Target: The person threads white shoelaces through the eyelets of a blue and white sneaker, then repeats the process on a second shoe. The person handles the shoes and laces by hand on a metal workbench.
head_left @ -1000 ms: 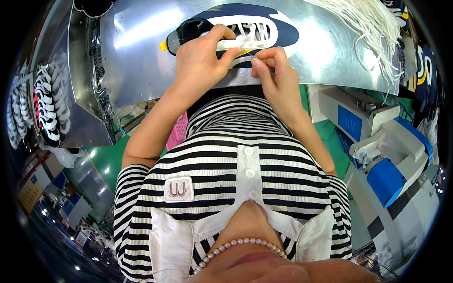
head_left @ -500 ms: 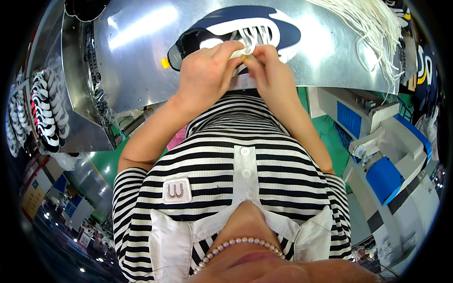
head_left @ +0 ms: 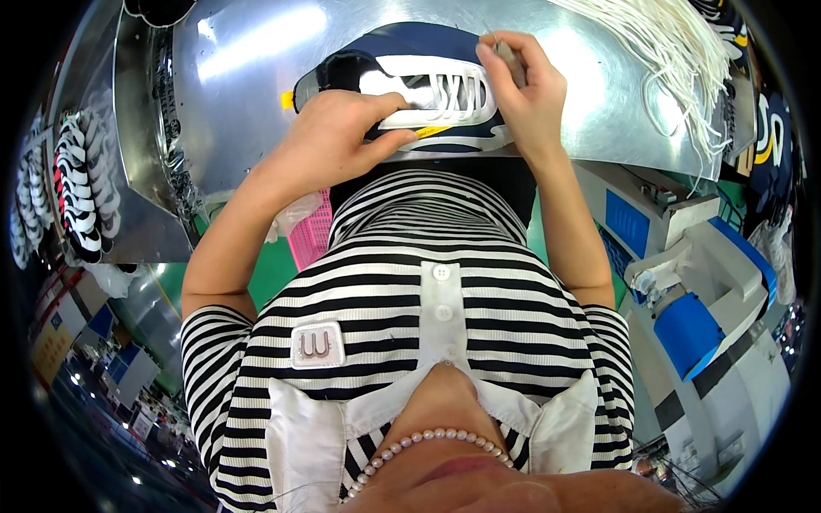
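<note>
On the broad metal table [head_left: 244, 115] lies the navy-and-white shoe upper [head_left: 428, 64], directly before the person with its heel to the left, and a sheaf of loose white laces [head_left: 667, 60] spreads at the far right. The left hand [head_left: 338, 132] has the shoe upper's near edge between its slightly parted thumb and forefinger, while the right hand [head_left: 534, 94], by the toe end at the right, has its fingers curled closed on a slim greyish object [head_left: 509, 61], too small to identify. White lacing [head_left: 453, 98] crosses the shoe upper, and a yellow tab [head_left: 287, 101] juts leftward from the heel.
</note>
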The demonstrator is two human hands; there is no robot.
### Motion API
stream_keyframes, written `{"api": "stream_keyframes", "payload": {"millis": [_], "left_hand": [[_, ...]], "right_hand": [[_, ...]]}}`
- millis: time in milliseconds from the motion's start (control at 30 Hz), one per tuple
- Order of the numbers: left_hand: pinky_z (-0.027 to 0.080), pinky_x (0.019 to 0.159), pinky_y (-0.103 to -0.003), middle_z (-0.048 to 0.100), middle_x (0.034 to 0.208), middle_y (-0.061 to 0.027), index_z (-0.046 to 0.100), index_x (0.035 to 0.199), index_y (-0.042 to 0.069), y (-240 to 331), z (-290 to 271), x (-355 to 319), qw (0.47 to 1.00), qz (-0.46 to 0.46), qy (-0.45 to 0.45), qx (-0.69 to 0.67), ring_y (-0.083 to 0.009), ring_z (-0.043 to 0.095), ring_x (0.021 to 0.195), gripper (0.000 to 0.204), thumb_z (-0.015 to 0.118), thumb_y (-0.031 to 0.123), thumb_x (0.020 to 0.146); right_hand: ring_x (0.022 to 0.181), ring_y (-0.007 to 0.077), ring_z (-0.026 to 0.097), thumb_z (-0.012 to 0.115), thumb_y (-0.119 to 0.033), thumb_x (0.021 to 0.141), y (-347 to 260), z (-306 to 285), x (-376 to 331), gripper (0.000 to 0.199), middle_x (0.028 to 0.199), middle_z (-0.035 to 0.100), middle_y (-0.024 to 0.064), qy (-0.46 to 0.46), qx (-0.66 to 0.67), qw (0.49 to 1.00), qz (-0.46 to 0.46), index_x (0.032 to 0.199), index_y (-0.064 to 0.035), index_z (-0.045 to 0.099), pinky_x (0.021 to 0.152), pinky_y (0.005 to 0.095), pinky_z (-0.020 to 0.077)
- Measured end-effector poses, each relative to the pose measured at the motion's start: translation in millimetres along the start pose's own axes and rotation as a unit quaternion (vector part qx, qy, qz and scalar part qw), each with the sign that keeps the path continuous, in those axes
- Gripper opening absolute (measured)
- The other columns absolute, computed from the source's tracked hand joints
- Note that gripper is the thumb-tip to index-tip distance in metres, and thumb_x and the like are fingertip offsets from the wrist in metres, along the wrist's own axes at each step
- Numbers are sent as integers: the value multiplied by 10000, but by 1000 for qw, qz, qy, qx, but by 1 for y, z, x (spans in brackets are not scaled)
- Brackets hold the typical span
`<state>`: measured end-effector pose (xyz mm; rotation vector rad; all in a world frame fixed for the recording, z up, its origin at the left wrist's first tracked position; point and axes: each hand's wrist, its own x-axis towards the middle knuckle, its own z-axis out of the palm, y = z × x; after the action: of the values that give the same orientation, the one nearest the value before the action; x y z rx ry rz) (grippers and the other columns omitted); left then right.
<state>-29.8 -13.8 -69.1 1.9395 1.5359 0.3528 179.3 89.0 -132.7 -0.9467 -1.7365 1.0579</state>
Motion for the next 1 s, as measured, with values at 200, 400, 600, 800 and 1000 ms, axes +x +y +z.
{"api": "stream_keyframes", "payload": {"millis": [200, 400, 600, 800, 1000], "left_hand": [[528, 767, -341, 693, 1024, -112, 566, 1126, 19, 3, 7, 10, 984, -9, 121, -129, -247, 683, 912, 307, 693, 181, 899], [507, 866, -377, 673, 1072, -138, 585, 1149, 15, 4, 7, 9, 990, 43, 130, -26, -312, 659, 994, 350, 711, 182, 868], [493, 831, -394, 674, 1023, -90, 594, 1091, 68, -2, 12, 6, 995, 21, 99, -22, -308, 636, 940, 273, 700, 176, 864], [490, 742, -433, 639, 849, -92, 587, 1035, 135, -1, 13, 6, 991, 55, 125, 1, -313, 633, 838, 242, 715, 211, 843], [478, 756, -427, 656, 854, -84, 589, 1008, 132, -5, 12, 8, 993, 48, 104, -6, -311, 628, 843, 207, 707, 181, 845]], "right_hand": [[549, 142, 539, 771, -67, 771, -9, -21, -1, 180, 709, 612, 34, -241, -47, 948, -203, 935, -83, 698, 498, 258, 392], [592, 211, 596, 742, -49, 739, -18, -20, 7, 198, 725, 627, 30, -269, -136, 918, -258, 908, -100, 653, 521, 309, 456], [638, 227, 640, 732, -92, 753, -21, -20, 13, 209, 724, 637, 28, -338, -169, 894, -240, 918, -129, 609, 526, 327, 481], [541, 189, 592, 734, -46, 708, -17, -25, 6, 214, 655, 605, 38, -338, -91, 928, -129, 875, -107, 615, 512, 271, 462], [530, 90, 527, 747, -16, 771, -8, -25, 1, 210, 657, 582, 20, -259, -32, 960, -103, 946, -71, 645, 505, 231, 421]]}}
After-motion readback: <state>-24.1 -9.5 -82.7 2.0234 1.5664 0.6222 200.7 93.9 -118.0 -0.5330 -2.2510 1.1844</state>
